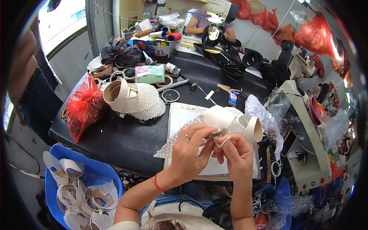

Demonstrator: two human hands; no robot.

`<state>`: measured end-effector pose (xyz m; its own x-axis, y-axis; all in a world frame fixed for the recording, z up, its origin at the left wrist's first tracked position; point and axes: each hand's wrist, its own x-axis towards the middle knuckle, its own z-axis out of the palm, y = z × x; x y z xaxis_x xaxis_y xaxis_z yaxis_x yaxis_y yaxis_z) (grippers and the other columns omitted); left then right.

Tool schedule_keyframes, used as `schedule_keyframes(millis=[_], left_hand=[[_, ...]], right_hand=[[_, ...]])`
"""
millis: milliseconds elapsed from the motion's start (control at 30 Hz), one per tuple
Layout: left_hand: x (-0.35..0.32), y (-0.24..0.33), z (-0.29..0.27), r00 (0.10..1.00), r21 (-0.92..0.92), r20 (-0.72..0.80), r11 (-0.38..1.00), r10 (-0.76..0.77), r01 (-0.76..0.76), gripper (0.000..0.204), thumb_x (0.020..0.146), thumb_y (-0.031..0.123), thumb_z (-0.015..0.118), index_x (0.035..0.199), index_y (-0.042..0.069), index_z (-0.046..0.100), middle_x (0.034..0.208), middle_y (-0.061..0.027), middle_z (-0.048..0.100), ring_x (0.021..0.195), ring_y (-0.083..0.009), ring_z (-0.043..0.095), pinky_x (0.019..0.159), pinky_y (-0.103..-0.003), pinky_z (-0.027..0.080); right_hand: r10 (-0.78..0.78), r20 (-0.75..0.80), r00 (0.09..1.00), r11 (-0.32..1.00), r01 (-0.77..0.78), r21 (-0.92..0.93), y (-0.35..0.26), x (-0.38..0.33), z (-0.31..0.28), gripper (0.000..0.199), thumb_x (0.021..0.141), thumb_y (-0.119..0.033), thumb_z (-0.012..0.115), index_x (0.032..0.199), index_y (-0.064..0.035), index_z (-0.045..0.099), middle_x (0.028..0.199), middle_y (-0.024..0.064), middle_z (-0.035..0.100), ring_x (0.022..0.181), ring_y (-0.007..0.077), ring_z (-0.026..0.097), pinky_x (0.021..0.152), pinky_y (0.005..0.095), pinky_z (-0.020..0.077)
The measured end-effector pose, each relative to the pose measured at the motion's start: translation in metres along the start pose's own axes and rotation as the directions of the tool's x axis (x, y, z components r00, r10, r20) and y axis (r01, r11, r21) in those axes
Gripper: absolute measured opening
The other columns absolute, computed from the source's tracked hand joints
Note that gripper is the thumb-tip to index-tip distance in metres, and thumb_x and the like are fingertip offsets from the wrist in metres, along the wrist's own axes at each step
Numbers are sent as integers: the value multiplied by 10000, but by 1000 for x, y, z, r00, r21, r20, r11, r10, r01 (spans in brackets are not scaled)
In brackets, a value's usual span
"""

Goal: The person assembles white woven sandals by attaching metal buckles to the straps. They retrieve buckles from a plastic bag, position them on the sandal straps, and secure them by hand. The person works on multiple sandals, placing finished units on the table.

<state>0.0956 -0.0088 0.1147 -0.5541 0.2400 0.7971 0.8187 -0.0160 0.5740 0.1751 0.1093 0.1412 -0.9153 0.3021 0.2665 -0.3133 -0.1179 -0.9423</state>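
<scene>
In front of me, my left hand (193, 151) and my right hand (237, 155) meet with their fingertips closed in a pinch. Between them is a small silver buckle (217, 133), with what looks like a thin light strap end at it; the fingers hide part of both. Directly behind the hands, a cream woven shoe upper (215, 116) with a smooth ankle band lies over a white board (179, 115). My left wrist wears a red cord. Another cream woven upper (147, 101) rests on the black table to the left.
A red plastic bag (85, 105) sits at the table's left edge, above a blue bin (53, 184) of cream uppers. Behind are a hammer (178, 82), rings and a tissue pack (149, 74). Crumpled plastic and a beige machine (306, 153) stand right. Another person works at the far side.
</scene>
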Motion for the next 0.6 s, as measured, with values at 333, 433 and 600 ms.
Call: schedule_keyframes(millis=[333,433,600], left_hand=[[-22,-20,11,991,66,-44,989,-130,133,387,703,-30,667,1071,60,585,867,-67,624,789,-246,593,719,-358,456],[-28,-24,14,989,80,-54,987,-139,143,430,705,-19,672,1112,55,554,858,-71,634,788,-249,602,721,-358,465],[-33,-30,16,986,58,-36,984,-164,166,450,711,-32,696,1128,34,541,879,-98,651,814,-227,645,716,-319,504]], right_hand=[[171,-46,984,985,-171,0,29,12,-6,240,906,-94,575,1120,4,529,769,67,627,623,92,560,542,213,438],[195,-36,980,981,-195,-1,43,11,-13,251,907,-95,573,1131,7,525,778,71,623,633,89,554,546,218,440],[205,-96,974,977,-198,76,54,7,-12,245,906,-105,580,1119,6,528,800,74,623,650,89,553,552,222,442]])
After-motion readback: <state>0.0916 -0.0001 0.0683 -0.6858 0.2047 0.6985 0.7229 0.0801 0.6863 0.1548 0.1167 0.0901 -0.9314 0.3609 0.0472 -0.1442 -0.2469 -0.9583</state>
